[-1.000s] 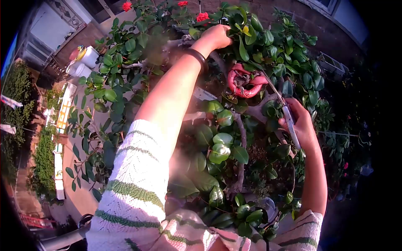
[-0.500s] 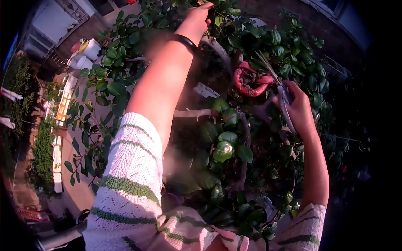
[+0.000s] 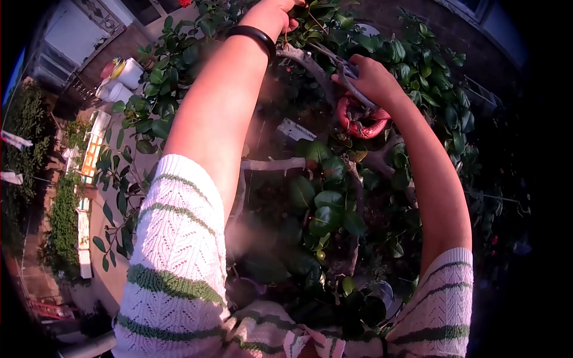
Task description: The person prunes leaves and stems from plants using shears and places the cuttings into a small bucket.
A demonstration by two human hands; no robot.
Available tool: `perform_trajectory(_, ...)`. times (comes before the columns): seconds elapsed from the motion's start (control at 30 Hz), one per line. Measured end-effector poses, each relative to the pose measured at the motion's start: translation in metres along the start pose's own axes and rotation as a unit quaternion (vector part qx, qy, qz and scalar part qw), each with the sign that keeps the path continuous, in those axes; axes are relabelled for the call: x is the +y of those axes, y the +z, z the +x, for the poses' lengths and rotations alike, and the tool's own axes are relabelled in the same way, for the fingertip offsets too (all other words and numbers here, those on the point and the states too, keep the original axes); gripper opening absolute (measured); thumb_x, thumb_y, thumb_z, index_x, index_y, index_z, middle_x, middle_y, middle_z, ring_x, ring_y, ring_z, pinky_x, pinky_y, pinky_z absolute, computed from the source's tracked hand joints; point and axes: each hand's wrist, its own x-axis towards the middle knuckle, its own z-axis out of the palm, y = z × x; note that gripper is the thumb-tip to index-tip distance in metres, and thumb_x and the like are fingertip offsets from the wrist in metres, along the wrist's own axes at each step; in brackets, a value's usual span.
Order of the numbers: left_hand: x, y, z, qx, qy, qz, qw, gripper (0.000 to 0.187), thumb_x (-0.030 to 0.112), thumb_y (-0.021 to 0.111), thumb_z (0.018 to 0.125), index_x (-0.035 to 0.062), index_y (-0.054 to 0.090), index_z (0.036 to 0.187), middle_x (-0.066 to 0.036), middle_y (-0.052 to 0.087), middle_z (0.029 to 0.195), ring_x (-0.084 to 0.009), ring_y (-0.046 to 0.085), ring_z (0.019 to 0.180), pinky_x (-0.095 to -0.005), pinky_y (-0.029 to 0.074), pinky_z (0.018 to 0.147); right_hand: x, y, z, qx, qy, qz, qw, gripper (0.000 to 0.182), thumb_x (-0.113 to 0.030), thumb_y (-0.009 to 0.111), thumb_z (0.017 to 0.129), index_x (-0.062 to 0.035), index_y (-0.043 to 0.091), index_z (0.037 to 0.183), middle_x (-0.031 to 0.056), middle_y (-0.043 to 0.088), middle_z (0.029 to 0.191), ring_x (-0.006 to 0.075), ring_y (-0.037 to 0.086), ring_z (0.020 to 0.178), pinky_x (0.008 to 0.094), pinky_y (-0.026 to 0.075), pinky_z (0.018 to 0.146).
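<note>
At the top edge, my left hand (image 3: pixel 279 17) reaches into the foliage with its fingers closed on a leafy twig (image 3: pixel 317 13); some fingertips are cut off or hidden. Below and to the right of it, my right hand (image 3: pixel 371 79) is wrapped around the grey handles of a pair of scissors (image 3: pixel 353 85). Their thin blades point up and left, towards the leaves by my left hand. Just under my right hand sits a red ring-shaped bundle (image 3: pixel 363 128) with dry brown bits inside, among the branches of a glossy-leaved shrub (image 3: pixel 328 209).
A thick bare branch (image 3: pixel 313 70) curves between my hands, and another branch (image 3: pixel 274 164) crosses lower down. A white label (image 3: pixel 295 129) lies behind them. White buckets (image 3: pixel 119 89) stand at the upper left near long white planters (image 3: pixel 92 146).
My right hand has moved up and left with the scissors, from beside the red bundle to above it, bringing the blades near my left hand. My left hand has shifted slightly up.
</note>
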Motion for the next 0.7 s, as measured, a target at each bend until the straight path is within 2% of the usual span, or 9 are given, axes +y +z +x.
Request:
perform_trajectory(0.03,0.0,0.001,-0.002,0.001,0.009,0.019,1.0,0.018,0.022,0.06,0.09,0.0046,0.065,0.089,-0.006,0.057,0.072,-0.0174,0.05,0.052,-0.0291,0.041,0.046,-0.001,0.002,0.003,0.004,0.012,-0.003,1.0,0.065,-0.059,0.067,0.073,-0.0021,0.064,0.104,0.0181,0.067,0.1,0.0342,0.063,0.099,0.0433,0.05,0.084)
perform_trajectory(0.13,-0.012,-0.009,0.027,-0.002,-0.054,-0.064,0.996,0.018,0.022,0.061,0.089,0.0045,0.064,0.087,-0.006,0.056,0.071,-0.0177,0.048,0.051,-0.0291,0.04,0.045,-0.003,0.002,0.004,-0.009,0.016,0.013,1.0,0.065,-0.058,0.067,0.073,-0.002,0.065,0.106,0.0186,0.067,0.1,0.0347,0.064,0.099,0.0431,0.05,0.084)
perform_trajectory(0.27,-0.023,-0.022,0.052,0.065,-0.177,-0.095,0.977,0.02,0.022,0.06,0.091,0.0026,0.059,0.086,-0.011,0.052,0.069,-0.0235,0.048,0.051,-0.0347,0.041,0.044,0.009,0.003,-0.019,0.015,0.035,0.024,0.999,0.06,-0.051,0.07,0.073,-0.002,0.065,0.107,0.02,0.068,0.1,0.0351,0.064,0.097,0.0425,0.05,0.085)
perform_trajectory(0.37,-0.034,-0.028,0.06,0.049,-0.191,-0.196,0.961,0.02,0.021,0.059,0.092,0.0013,0.057,0.088,-0.012,0.051,0.07,-0.0254,0.048,0.052,-0.0369,0.041,0.044,0.002,-0.005,-0.028,0.013,0.028,-0.013,0.999,0.059,-0.049,0.073,0.073,-0.0013,0.064,0.108,0.0203,0.067,0.099,0.0343,0.064,0.097,0.0415,0.05,0.085)
perform_trajectory(0.47,-0.034,-0.026,0.056,0.016,-0.157,-0.145,0.977,0.021,0.022,0.058,0.092,0.0013,0.056,0.089,-0.012,0.05,0.071,-0.0252,0.049,0.052,-0.0367,0.041,0.044,-0.002,0.0,-0.019,0.012,0.029,0.001,1.0,0.06,-0.049,0.072,0.074,-0.0011,0.063,0.109,0.0207,0.067,0.098,0.0348,0.065,0.095,0.0415,0.05,0.084)
perform_trajectory(0.6,-0.018,-0.015,0.042,0.034,-0.162,-0.141,0.976,0.022,0.022,0.057,0.093,0.0012,0.056,0.087,-0.011,0.048,0.07,-0.0236,0.048,0.051,-0.0363,0.041,0.044,-0.012,0.006,0.001,0.019,0.01,0.001,1.0,0.063,-0.052,0.071,0.075,0.0003,0.064,0.109,0.0213,0.067,0.097,0.0358,0.065,0.094,0.0422,0.051,0.083)
perform_trajectory(0.63,-0.015,-0.013,0.039,0.042,-0.152,-0.093,0.983,0.02,0.02,0.064,0.089,0.0002,0.06,0.091,-0.011,0.056,0.074,-0.021,0.051,0.053,-0.0343,0.041,0.043,-0.016,0.008,0.005,0.021,0.009,-0.004,1.0,0.063,-0.053,0.07,0.075,0.0003,0.064,0.109,0.0213,0.067,0.096,0.036,0.065,0.094,0.0424,0.051,0.083)
perform_trajectory(0.67,-0.04,-0.025,0.09,0.053,-0.269,-0.182,0.944,0.014,0.018,0.07,0.085,0.0104,0.059,0.082,-0.001,0.054,0.071,-0.0148,0.042,0.06,-0.0264,0.033,0.047,-0.02,0.01,0.01,0.025,0.008,-0.01,1.0,0.064,-0.053,0.07,0.074,0.0003,0.064,0.109,0.0214,0.067,0.096,0.0363,0.065,0.095,0.0426,0.051,0.084)
perform_trajectory(0.7,-0.02,-0.008,0.067,0.074,-0.257,-0.149,0.952,0.013,0.018,0.07,0.085,0.0108,0.059,0.083,-0.001,0.053,0.072,-0.0147,0.041,0.061,-0.0269,0.033,0.046,-0.024,0.01,0.015,0.007,0.017,-0.019,1.0,0.064,-0.054,0.069,0.075,0.0003,0.065,0.108,0.0211,0.068,0.096,0.0361,0.065,0.095,0.043,0.051,0.084)
